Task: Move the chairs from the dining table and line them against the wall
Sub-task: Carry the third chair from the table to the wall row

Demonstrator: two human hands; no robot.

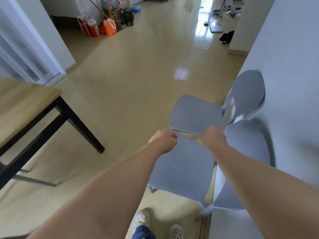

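Two grey-blue plastic chairs stand side by side with their backs against the white wall (284,57) on the right. The farther chair (195,112) has its backrest touching the wall. The nearer chair (181,168) is partly hidden under my forearms. My left hand (164,140) is closed at the near left corner of the farther chair's seat. My right hand (214,137) grips the near edge of that same seat, beside the nearer chair's backrest. The wooden dining table (20,100) with black legs stands at the left.
Glossy beige floor stretches ahead down a hallway. Orange and red bags (98,26) and bottles cluster at the far left wall. Dark shoes (227,37) and scattered items lie far right. A sliding glass door (19,54) is at the left. My white shoes (141,219) show below.
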